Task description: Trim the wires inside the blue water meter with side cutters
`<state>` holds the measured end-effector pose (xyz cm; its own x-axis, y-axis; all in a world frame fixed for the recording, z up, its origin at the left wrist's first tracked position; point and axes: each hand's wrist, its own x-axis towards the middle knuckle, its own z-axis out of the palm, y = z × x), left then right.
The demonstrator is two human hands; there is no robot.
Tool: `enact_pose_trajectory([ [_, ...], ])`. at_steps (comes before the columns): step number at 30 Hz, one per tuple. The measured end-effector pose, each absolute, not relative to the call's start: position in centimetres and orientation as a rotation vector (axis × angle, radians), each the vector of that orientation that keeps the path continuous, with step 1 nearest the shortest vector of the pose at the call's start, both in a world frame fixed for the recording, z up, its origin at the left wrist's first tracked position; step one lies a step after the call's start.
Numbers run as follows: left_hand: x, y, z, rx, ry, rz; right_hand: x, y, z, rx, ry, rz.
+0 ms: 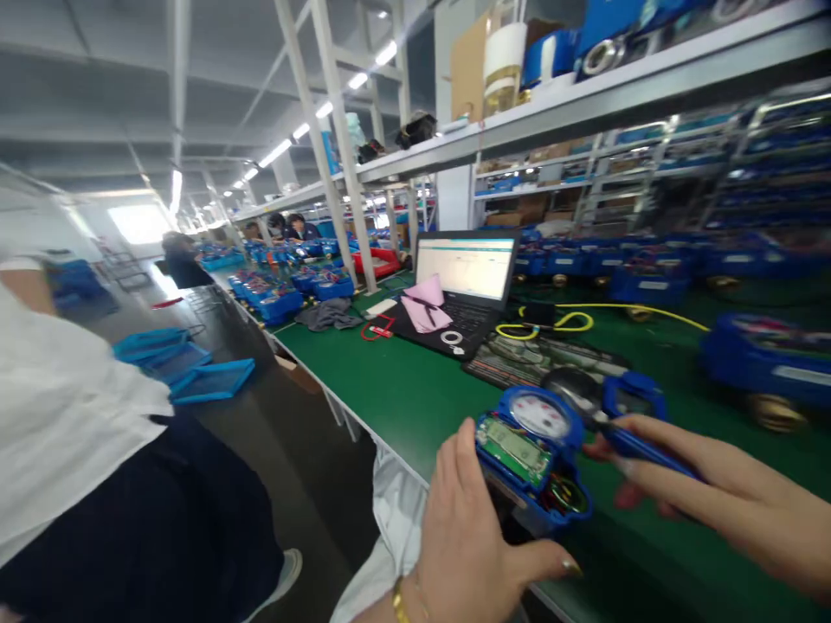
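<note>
A blue water meter with an open casing, a white dial and a green circuit board rests on the green bench near its front edge. My left hand grips the meter's near side. My right hand holds a blue-handled tool whose tip reaches the meter's right side, next to a blue lid.
An open laptop with a pink cloth stands farther back, with a yellow cable and more blue meters around. A person in a white top sits close at left. Blue trays lie on the floor. Shelves run overhead.
</note>
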<state>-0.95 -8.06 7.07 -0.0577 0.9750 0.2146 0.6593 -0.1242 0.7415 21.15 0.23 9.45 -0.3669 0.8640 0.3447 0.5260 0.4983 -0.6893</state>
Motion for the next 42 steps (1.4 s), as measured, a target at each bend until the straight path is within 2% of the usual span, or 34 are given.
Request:
enact_pose_trajectory([
  [1, -0.9, -8.7, 6.9, 1.881, 1.731, 1.002, 21.1, 0.2, 10.2, -1.207, -1.998, 0.837],
  [3, -1.1, -9.7, 6.7, 1.989, 1.666, 0.987, 20.5, 0.7, 11.2, -1.256, -1.92, 1.027],
  [9, -2.5, -7.9, 8.1, 2.105, 1.561, 1.082, 19.2, 2.3, 11.0, -1.242, -1.789, 1.17],
  [13, -5.1, -3.5, 10.4, 2.446, 1.271, 0.844, 19.4, 2.3, 10.6, -1.197, -1.813, 1.236],
  [17, -6.3, -0.6, 11.1, 2.521, 1.043, 0.666, 19.4, 2.5, 10.4, -1.171, -1.784, 1.257],
  [20, -5.3, -1.1, 10.7, 2.535, 1.102, 0.717, 19.3, 2.7, 10.3, -1.157, -1.772, 1.281],
  [24, -3.3, -3.4, 10.3, 2.541, 1.427, 0.928, 19.7, 3.3, 10.6, -1.188, -1.726, 1.3],
  [27, -2.6, -4.4, 10.4, 2.582, 1.487, 0.98, 20.6, 2.9, 11.4, -1.216, -1.712, 1.109],
  [35, -1.1, -4.4, 9.3, 2.544, 1.484, 1.143, 22.3, -5.8, 14.3, -1.304, -2.196, -0.033],
  [42, -0.7, -4.2, 8.7, 2.563, 1.482, 1.192, 21.6, -9.7, 13.6, -1.347, -2.409, -0.344],
])
